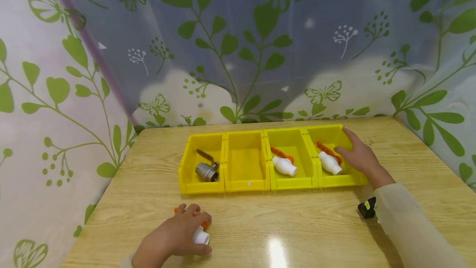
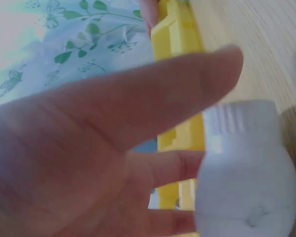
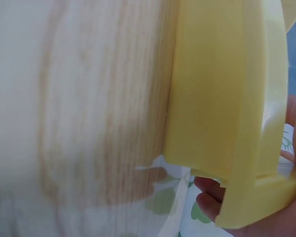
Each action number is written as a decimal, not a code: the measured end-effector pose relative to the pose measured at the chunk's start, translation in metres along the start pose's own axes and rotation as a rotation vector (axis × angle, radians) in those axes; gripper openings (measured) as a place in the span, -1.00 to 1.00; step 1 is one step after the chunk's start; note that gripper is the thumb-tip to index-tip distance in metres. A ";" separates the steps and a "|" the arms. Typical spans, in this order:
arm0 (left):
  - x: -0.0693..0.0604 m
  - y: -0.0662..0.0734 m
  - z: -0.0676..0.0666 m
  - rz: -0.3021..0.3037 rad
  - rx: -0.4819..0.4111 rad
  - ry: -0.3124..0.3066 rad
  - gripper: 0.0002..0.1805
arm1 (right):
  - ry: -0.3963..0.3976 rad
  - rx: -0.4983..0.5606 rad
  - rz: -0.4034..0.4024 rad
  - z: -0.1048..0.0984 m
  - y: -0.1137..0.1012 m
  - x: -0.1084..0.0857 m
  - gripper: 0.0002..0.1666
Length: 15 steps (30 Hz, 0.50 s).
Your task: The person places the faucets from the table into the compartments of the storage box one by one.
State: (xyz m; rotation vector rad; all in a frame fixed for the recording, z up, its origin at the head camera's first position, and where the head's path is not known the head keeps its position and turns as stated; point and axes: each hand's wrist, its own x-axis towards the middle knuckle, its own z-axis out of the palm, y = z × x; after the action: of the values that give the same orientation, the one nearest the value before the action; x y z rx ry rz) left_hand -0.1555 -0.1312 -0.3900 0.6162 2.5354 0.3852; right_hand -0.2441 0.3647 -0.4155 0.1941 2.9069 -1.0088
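My left hand (image 1: 177, 231) is over a white plastic ball valve (image 1: 201, 236) with an orange handle on the table at the front left. In the left wrist view the thumb stands out straight above the valve (image 2: 246, 173), and fingers reach along its far side. My right hand (image 1: 358, 155) grips the right side wall of the rightmost yellow bin (image 1: 340, 182), thumb inside and fingers outside. That bin holds a white valve (image 1: 330, 163) with an orange handle. In the right wrist view, fingertips show beneath the bin's edge (image 3: 212, 98).
Several yellow bins stand joined in a row. The leftmost holds a metal valve (image 1: 206, 172); a bin (image 1: 247, 156) beside it shows only a small white speck. Another holds a white valve (image 1: 284, 166). A small black object (image 1: 367, 208) is near the right sleeve. Patterned curtains surround the table (image 1: 297, 226).
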 end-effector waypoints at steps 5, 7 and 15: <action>-0.006 0.007 -0.001 -0.082 0.045 0.074 -0.33 | -0.002 0.002 0.003 -0.001 -0.001 -0.001 -0.05; -0.007 0.008 -0.002 -0.084 0.045 0.086 -0.32 | -0.001 0.002 0.003 -0.001 -0.001 -0.001 -0.05; 0.000 0.009 0.002 -0.040 0.010 -0.032 -0.34 | 0.004 -0.001 0.002 0.000 0.000 0.000 -0.06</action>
State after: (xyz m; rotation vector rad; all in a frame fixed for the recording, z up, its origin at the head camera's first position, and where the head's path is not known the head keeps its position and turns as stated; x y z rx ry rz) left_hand -0.1512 -0.1233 -0.3880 0.5702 2.5164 0.3464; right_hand -0.2439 0.3643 -0.4152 0.1996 2.9095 -1.0082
